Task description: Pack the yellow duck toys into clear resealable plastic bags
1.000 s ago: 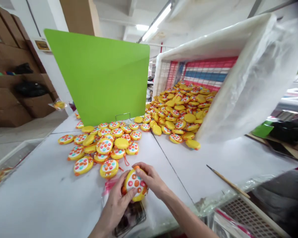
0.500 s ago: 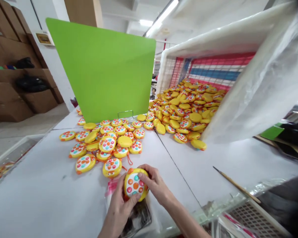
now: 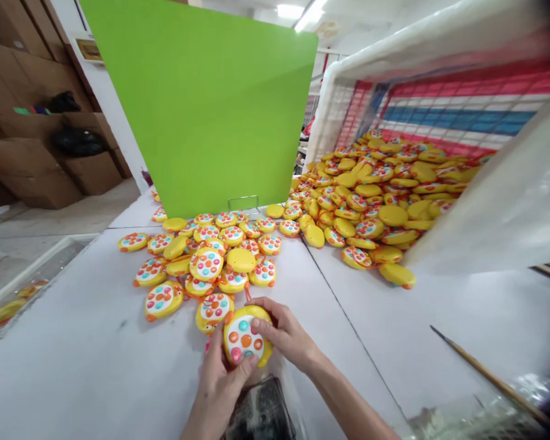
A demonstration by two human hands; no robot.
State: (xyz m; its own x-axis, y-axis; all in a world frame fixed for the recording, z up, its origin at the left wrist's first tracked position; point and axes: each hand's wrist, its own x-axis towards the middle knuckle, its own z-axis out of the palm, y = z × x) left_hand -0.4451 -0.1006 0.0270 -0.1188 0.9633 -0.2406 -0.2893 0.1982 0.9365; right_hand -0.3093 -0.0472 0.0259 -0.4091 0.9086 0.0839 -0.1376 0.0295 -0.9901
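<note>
A round yellow toy [image 3: 245,337] with a white face and coloured buttons is held between both hands near the front of the table. My left hand [image 3: 222,376] grips its lower left edge, thumb on the lower buttons. Around its right side wraps my right hand [image 3: 282,333], with the thumb on the upper right buttons. Just beyond lies a loose group of similar toys, the nearest one [image 3: 214,310] almost touching the held toy. Beneath my hands, a dark flat object [image 3: 266,412] lies on the table, partly hidden.
A tipped white crate [image 3: 327,110] spills a large heap of toys [image 3: 371,195] at the right. Behind the nearer group stands a green panel [image 3: 211,110]. A thin brush [image 3: 486,373] lies at the right front, and a bin [image 3: 41,269] is at the left.
The camera view has shifted, bringing the crate and panel closer. Both hands still hold the toy, which has turned slightly.
</note>
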